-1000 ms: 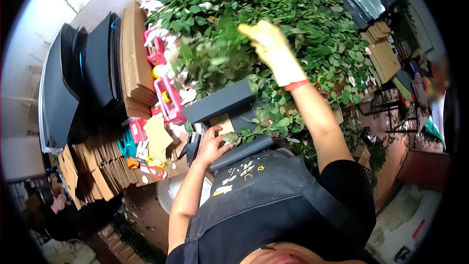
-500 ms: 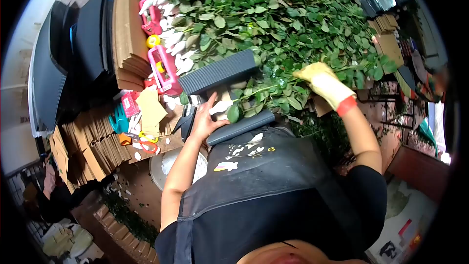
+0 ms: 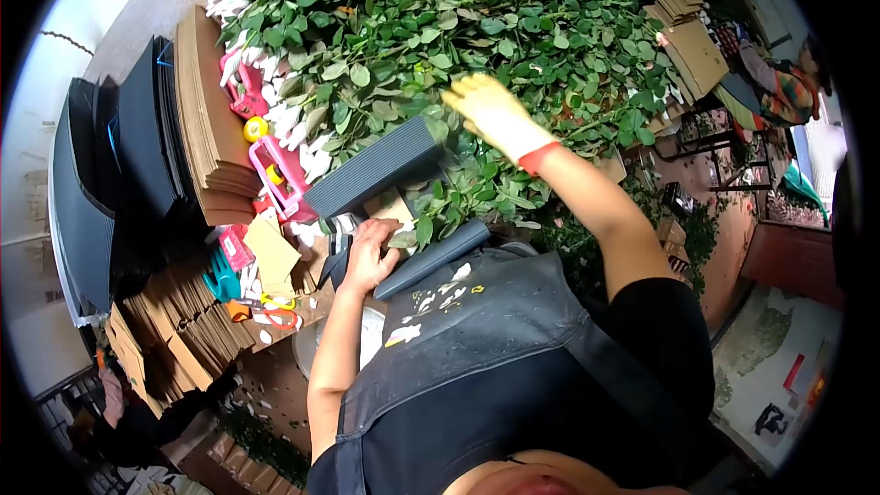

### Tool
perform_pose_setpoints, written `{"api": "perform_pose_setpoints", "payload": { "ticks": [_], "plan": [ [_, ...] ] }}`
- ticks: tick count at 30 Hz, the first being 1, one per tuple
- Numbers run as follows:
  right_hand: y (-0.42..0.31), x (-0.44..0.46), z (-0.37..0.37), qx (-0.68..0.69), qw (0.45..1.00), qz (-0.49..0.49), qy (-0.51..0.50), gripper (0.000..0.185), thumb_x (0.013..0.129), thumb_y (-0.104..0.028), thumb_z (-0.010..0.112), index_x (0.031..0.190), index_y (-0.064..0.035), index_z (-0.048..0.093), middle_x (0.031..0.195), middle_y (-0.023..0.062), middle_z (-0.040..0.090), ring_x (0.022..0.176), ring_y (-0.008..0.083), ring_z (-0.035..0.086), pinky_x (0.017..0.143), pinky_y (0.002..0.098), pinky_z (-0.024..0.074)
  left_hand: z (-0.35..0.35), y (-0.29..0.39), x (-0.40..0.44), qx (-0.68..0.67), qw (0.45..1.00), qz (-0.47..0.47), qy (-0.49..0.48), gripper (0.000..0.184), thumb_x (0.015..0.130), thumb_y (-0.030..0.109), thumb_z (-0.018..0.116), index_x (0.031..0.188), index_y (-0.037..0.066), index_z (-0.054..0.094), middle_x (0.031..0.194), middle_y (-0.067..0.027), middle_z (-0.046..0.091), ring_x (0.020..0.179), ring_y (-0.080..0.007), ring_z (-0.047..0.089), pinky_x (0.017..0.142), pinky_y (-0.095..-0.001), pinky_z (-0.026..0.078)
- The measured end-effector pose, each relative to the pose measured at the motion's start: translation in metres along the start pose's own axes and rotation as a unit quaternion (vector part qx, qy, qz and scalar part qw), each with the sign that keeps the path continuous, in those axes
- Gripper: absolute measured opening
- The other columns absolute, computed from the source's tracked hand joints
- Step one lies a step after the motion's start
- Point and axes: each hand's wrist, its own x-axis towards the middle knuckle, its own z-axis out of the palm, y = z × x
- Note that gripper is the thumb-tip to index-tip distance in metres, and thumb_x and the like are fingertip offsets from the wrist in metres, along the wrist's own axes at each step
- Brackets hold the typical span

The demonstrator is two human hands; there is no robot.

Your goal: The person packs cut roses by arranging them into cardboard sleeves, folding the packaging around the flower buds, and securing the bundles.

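Observation:
My bare left hand lies at the left end of the gap between a dark ribbed block and a dark padded bar. Its thumb and fingers are apart, beside a white-covered flower head whose leafy stem runs right along the gap. Whether the fingers touch the flower is unclear. A pale yellow glove with a red cuff covers my right hand. Its fingers are stretched out over the heap of leafy stems, just beyond the block, with nothing visible in them.
Pink tape dispensers and white-covered flower heads line the heap's left side. Stacked cardboard, orange-handled scissors and teal-handled cutters are left of me. Another person is at far right.
My right hand has moved left and away from me, from the stem's leafy end to over the heap, with fingers straightened. My left fingers have drawn in near the flower head. The view has turned.

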Motion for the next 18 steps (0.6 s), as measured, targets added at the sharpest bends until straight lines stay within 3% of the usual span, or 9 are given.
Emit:
{"api": "perform_pose_setpoints", "payload": {
  "ticks": [2, 4, 7, 10, 12, 14, 15, 16, 18],
  "plan": [
    [0.013, 0.008, 0.059, 0.094, 0.981, -0.012, -0.168, 0.028, 0.094, -0.008, 0.065, 0.120, -0.0118, 0.073, 0.114, 0.0099, 0.073, 0.110, 0.0239, 0.069, 0.105, 0.0393, 0.0509, 0.003, -0.001, 0.001, 0.012, 1.000, -0.002, 0.017, 0.032, 0.081, 0.011, 0.066, 0.112, 0.005, 0.069, 0.116, -0.0140, 0.071, 0.112, -0.0354, 0.061, 0.103, -0.0446, 0.048],
    [0.010, 0.040, -0.018, 0.233, 0.912, 0.206, -0.268, 0.030, 0.097, -0.011, 0.064, 0.125, -0.0181, 0.073, 0.122, 0.0170, 0.072, 0.108, 0.0276, 0.071, 0.102, 0.0413, 0.0550, 0.009, 0.000, 0.000, 0.042, 0.998, -0.027, 0.023, 0.033, 0.077, 0.006, 0.069, 0.111, 0.006, 0.070, 0.115, -0.0112, 0.072, 0.112, -0.0336, 0.062, 0.102, -0.0441, 0.049],
    [0.026, 0.036, -0.063, 0.317, 0.930, 0.165, 0.085, 0.040, 0.095, 0.001, 0.062, 0.128, -0.0173, 0.073, 0.102, 0.0110, 0.073, 0.083, 0.0203, 0.066, 0.073, 0.0296, 0.0592, 0.017, 0.000, -0.004, 0.039, 0.997, -0.039, 0.060, 0.035, 0.074, 0.004, 0.074, 0.108, 0.008, 0.071, 0.109, -0.0106, 0.072, 0.106, -0.0341, 0.064, 0.096, -0.0432, 0.051],
    [0.025, 0.023, -0.160, 0.360, 0.910, -0.011, 0.206, 0.043, 0.089, 0.006, 0.061, 0.126, -0.0136, 0.074, 0.099, 0.0082, 0.075, 0.070, 0.0211, 0.062, 0.069, 0.0308, 0.0578, 0.013, -0.001, -0.004, 0.003, 0.997, -0.052, 0.052, 0.032, 0.076, 0.007, 0.076, 0.107, 0.007, 0.072, 0.107, -0.0119, 0.072, 0.103, -0.0347, 0.065, 0.093, -0.0427, 0.052],
    [0.024, 0.002, -0.158, 0.374, 0.920, -0.070, 0.091, 0.040, 0.090, 0.002, 0.061, 0.125, -0.0125, 0.074, 0.098, 0.0076, 0.077, 0.069, 0.0227, 0.064, 0.069, 0.0318, 0.0579, 0.018, -0.012, -0.001, -0.039, 0.996, -0.064, 0.044, 0.030, 0.077, 0.008, 0.077, 0.106, 0.007, 0.072, 0.109, -0.0117, 0.072, 0.105, -0.0354, 0.065, 0.094, -0.0428, 0.052],
    [0.020, -0.018, -0.134, 0.332, 0.936, -0.099, -0.062, 0.031, 0.098, -0.013, 0.061, 0.126, -0.0128, 0.074, 0.103, 0.0090, 0.078, 0.084, 0.0258, 0.072, 0.076, 0.0353, 0.0600, 0.037, -0.029, -0.013, -0.107, 0.982, -0.148, 0.056, 0.059, 0.087, 0.021, 0.079, 0.140, 0.010, 0.056, 0.124, -0.0172, 0.071, 0.122, -0.0346, 0.065, 0.106, -0.0424, 0.050],
    [0.013, -0.027, -0.129, 0.285, 0.943, -0.121, -0.123, 0.029, 0.103, -0.024, 0.061, 0.126, -0.0130, 0.073, 0.109, 0.0101, 0.078, 0.097, 0.0276, 0.076, 0.081, 0.0382, 0.0614, 0.028, -0.022, -0.007, -0.116, 0.977, -0.169, 0.053, 0.069, 0.086, 0.023, 0.082, 0.146, 0.011, 0.050, 0.127, -0.0177, 0.070, 0.122, -0.0335, 0.066, 0.106, -0.0414, 0.051],
    [-0.005, -0.015, -0.103, 0.233, 0.906, 0.113, -0.335, 0.031, 0.105, -0.029, 0.058, 0.129, -0.0164, 0.073, 0.114, 0.0117, 0.076, 0.104, 0.0313, 0.074, 0.086, 0.0429, 0.0610, 0.018, -0.013, -0.001, -0.124, 0.972, -0.192, 0.052, 0.079, 0.086, 0.025, 0.084, 0.152, 0.012, 0.043, 0.130, -0.0182, 0.069, 0.123, -0.0325, 0.067, 0.106, -0.0403, 0.052],
    [-0.024, -0.012, -0.085, 0.167, 0.870, 0.141, -0.442, 0.032, 0.105, -0.031, 0.057, 0.130, -0.0185, 0.072, 0.117, 0.0119, 0.075, 0.109, 0.0340, 0.072, 0.091, 0.0472, 0.0600, 0.028, -0.021, -0.001, -0.121, 0.974, -0.131, 0.137, 0.086, 0.077, 0.020, 0.090, 0.151, 0.013, 0.046, 0.131, -0.0150, 0.068, 0.111, -0.0292, 0.072, 0.095, -0.0376, 0.058]
  ]
}}
